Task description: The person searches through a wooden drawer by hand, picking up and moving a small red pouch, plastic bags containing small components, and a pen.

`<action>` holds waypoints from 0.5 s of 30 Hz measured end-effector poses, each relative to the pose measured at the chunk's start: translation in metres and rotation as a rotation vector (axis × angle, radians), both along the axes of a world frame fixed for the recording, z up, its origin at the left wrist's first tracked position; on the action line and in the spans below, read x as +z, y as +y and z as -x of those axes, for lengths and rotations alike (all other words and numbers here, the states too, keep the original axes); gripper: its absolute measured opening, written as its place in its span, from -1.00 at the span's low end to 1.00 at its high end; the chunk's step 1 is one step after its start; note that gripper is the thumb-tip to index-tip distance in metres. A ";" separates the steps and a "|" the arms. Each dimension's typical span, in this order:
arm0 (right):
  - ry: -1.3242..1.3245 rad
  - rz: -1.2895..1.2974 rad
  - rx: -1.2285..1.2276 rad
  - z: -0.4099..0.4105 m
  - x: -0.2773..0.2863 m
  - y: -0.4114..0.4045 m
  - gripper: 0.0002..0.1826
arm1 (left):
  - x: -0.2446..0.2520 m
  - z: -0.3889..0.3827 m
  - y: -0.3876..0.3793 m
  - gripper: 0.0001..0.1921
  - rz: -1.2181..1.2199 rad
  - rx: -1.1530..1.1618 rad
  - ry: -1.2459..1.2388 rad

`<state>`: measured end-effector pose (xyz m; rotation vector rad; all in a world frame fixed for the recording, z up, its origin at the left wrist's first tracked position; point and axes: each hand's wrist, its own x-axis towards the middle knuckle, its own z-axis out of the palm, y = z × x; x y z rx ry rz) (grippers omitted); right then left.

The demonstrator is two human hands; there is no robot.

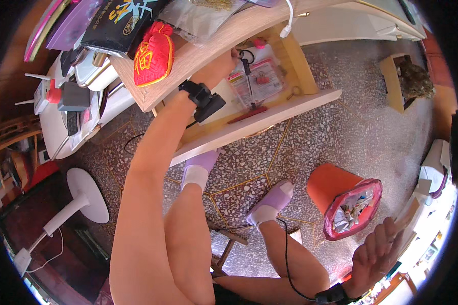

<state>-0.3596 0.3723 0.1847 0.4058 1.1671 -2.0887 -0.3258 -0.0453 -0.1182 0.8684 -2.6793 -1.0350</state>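
Observation:
My left hand [222,65] reaches under the tabletop edge [213,45] into a pulled-out wooden drawer [305,65]. Its fingers are partly hidden beside a black ring [247,56], so a grip cannot be told. Near that ring lies a thin tool with a dark handle and a metal shaft [250,84]. It crosses a clear plastic pack [265,82] with red print. A dark red slim object [247,114] rests by the drawer front. My right hand [376,249], fingers loosely bent, hangs in the air at the lower right; nothing is plainly seen in it.
A red embroidered pouch [154,57] and a black box [118,26] sit on the tabletop. On the terrazzo floor stand an orange bin [336,187] with rubbish and a cardboard box [391,84]. A white round-based stand [87,194] is at left. Black cables trail from both wrists.

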 end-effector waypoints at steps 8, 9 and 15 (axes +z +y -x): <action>0.008 -0.008 -0.010 0.000 0.001 0.003 -0.72 | -0.002 -0.007 -0.007 -0.83 -0.718 0.163 0.104; 0.015 -0.018 -0.007 0.000 0.001 0.004 -0.72 | -0.002 -0.009 -0.008 -0.83 -0.715 0.162 0.105; 0.019 -0.035 -0.021 -0.001 0.001 0.004 -0.71 | 0.007 -0.014 -0.008 -0.85 -0.873 0.153 0.219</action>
